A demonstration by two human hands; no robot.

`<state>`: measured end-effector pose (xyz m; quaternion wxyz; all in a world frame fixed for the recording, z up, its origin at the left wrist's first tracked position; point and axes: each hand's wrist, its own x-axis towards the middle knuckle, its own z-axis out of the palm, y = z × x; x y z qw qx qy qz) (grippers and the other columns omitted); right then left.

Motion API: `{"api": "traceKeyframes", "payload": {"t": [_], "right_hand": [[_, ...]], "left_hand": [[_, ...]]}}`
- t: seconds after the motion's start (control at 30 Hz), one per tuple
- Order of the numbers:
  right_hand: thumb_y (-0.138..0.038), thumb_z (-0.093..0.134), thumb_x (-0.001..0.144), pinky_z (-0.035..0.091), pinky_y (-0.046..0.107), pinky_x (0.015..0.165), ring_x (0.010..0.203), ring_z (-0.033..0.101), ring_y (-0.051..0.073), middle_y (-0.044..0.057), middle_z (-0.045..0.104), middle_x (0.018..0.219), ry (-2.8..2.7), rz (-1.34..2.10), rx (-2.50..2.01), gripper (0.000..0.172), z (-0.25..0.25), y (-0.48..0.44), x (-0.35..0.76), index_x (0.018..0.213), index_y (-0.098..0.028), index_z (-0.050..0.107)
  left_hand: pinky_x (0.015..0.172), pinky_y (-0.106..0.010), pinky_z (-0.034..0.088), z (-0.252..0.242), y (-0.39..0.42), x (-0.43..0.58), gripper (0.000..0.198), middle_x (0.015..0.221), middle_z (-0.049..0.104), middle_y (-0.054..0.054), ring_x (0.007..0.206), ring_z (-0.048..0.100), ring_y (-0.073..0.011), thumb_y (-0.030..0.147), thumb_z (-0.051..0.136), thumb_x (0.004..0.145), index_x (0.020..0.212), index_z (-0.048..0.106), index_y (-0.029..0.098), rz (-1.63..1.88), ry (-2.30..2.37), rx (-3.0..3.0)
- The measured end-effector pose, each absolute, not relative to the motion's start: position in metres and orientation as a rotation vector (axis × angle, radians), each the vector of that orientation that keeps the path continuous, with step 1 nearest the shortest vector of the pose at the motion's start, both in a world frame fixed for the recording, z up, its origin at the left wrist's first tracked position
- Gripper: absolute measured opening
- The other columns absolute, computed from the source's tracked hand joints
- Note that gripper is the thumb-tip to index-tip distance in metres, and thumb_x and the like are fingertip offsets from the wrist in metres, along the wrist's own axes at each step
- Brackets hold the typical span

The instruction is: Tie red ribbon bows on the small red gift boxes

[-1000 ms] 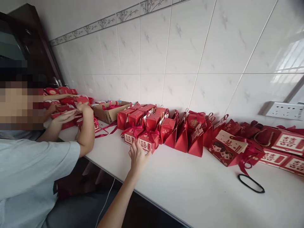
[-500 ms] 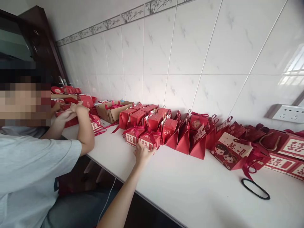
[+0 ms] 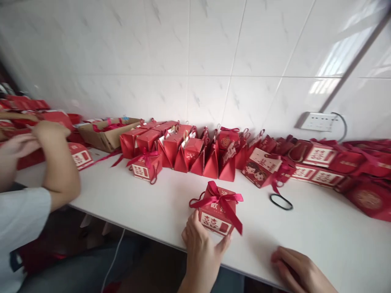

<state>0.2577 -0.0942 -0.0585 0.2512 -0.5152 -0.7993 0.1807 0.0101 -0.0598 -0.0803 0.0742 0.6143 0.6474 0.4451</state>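
A person's left hand (image 3: 203,240) grasps one red gift box (image 3: 215,221) at the front of a white table (image 3: 152,215), fingers at its left side and thumb by its lower right corner, as seen from the head camera. The right hand (image 3: 295,262) lies near the table's edge with its fingers curled; whether it is clenched around anything cannot be told. The grasped box, bound with one magenta bow (image 3: 220,199), bears the double-happiness character 囍 on its front panel; lettering on top is partly covered by the bow. One matching bowed box (image 3: 148,169), also marked 囍, stands in front of a row of red paper boxes (image 3: 210,160), which overlap too closely to count. To the right is one cartoon-print box (image 3: 261,167) with two drawn faces; beside it, stacked boxes (image 3: 317,175) show three 囍 panels, one above two. One black band (image 3: 284,208) lies near these. One open cardboard carton (image 3: 94,139) holds magenta ribbons (image 3: 113,125). One white socket strip (image 3: 319,122), with a dark cable, is set against the tiled wall. At left, a co-worker in a pale sleeve (image 3: 26,219) has both hands among more red boxes, their details blurred.
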Motion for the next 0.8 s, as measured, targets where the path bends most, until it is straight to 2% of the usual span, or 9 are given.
{"api": "traceKeyframes", "payload": {"t": [0.13, 0.17, 0.23, 0.3, 0.37, 0.43, 0.5, 0.67, 0.8], "right_hand": [[-0.052, 0.031, 0.094, 0.047, 0.03, 0.059, 0.06, 0.057, 0.018, 0.004, 0.061, 0.067, -1.972, 0.765, -1.551, 0.046, -0.029, -0.089, 0.258, 0.082, -0.02, 0.061], [-0.056, 0.029, 0.093, 0.047, 0.031, 0.06, 0.059, 0.055, 0.018, 0.004, 0.059, 0.065, -1.89, 0.834, -1.565, 0.051, -0.022, -0.087, 0.258, 0.081, -0.019, 0.061], [-0.063, 0.027, 0.091, 0.046, 0.033, 0.063, 0.058, 0.052, 0.017, 0.003, 0.055, 0.062, -1.745, 0.955, -1.547, 0.058, -0.01, -0.082, 0.257, 0.075, -0.018, 0.06], [-0.068, 0.025, 0.089, 0.044, 0.035, 0.066, 0.058, 0.05, 0.017, 0.003, 0.053, 0.06, -1.64, 1.084, -1.498, 0.063, 0.0, -0.078, 0.252, 0.071, -0.018, 0.059], [-0.071, 0.025, 0.087, 0.044, 0.035, 0.067, 0.056, 0.048, 0.017, 0.002, 0.052, 0.058, -1.576, 1.205, -1.44, 0.065, 0.007, -0.076, 0.243, 0.069, -0.018, 0.058], [-0.072, 0.03, 0.085, 0.043, 0.035, 0.067, 0.056, 0.048, 0.016, 0.001, 0.051, 0.057, -1.554, 1.278, -1.409, 0.063, 0.011, -0.075, 0.232, 0.07, -0.018, 0.058], [-0.072, 0.037, 0.083, 0.042, 0.033, 0.067, 0.056, 0.048, 0.016, 0.0, 0.05, 0.055, -1.562, 1.293, -1.42, 0.059, 0.015, -0.075, 0.221, 0.069, -0.018, 0.058], [-0.07, 0.045, 0.081, 0.037, 0.03, 0.063, 0.055, 0.044, 0.015, -0.001, 0.051, 0.051, -1.54, 1.315, -1.466, 0.054, 0.019, -0.079, 0.216, 0.07, -0.019, 0.058], [-0.063, 0.051, 0.081, 0.036, 0.03, 0.062, 0.055, 0.046, 0.014, 0.0, 0.053, 0.052, -1.462, 1.401, -1.385, 0.047, 0.023, -0.079, 0.227, 0.066, -0.019, 0.057]], "left_hand": [[0.088, -0.046, 0.044, -0.072, -0.082, 0.004, 0.054, 0.119, 0.056, -0.018, 0.108, 0.056, -0.0324, 0.037, 0.058, 0.078, 0.125, 0.039, 0.017, 1.28, 1.598, 1.826], [0.087, -0.043, 0.045, -0.065, -0.08, -0.002, 0.044, 0.116, 0.058, -0.016, 0.106, 0.057, -0.0302, 0.037, 0.054, 0.081, 0.119, 0.044, 0.018, 1.289, 1.554, 1.731], [0.078, -0.037, 0.046, -0.048, -0.072, -0.013, 0.028, 0.099, 0.063, -0.01, 0.089, 0.06, -0.0248, 0.043, 0.047, 0.084, 0.099, 0.054, 0.02, 1.226, 1.457, 1.518], [0.064, -0.031, 0.043, -0.03, -0.063, -0.02, 0.042, 0.071, 0.059, -0.005, 0.067, 0.055, -0.0195, 0.054, 0.035, 0.087, 0.073, 0.053, 0.02, 1.056, 1.265, 1.416], [0.054, -0.028, 0.038, -0.016, -0.057, -0.022, 0.056, 0.056, 0.052, -0.003, 0.054, 0.048, -0.016, 0.066, 0.029, 0.084, 0.059, 0.048, 0.019, 0.928, 1.126, 1.327], [0.05, -0.027, 0.034, -0.008, -0.054, -0.021, 0.062, 0.05, 0.05, -0.002, 0.048, 0.045, -0.0143, 0.074, 0.029, 0.079, 0.056, 0.047, 0.019, 0.879, 1.064, 1.274], [0.05, -0.027, 0.034, -0.003, -0.053, -0.018, 0.062, 0.047, 0.05, -0.002, 0.045, 0.045, -0.0137, 0.074, 0.031, 0.077, 0.056, 0.048, 0.019, 0.872, 1.046, 1.281], [0.056, -0.025, 0.038, 0.001, -0.046, -0.013, 0.039, 0.048, 0.051, 0.003, 0.046, 0.048, -0.011, 0.049, 0.054, 0.081, 0.058, 0.045, 0.019, 0.858, 1.003, 1.357], [0.054, -0.025, 0.038, -0.004, -0.037, -0.012, 0.036, 0.046, 0.05, 0.005, 0.043, 0.047, -0.0107, 0.044, 0.057, 0.079, 0.06, 0.04, 0.02, 0.891, 0.877, 1.132]]}}
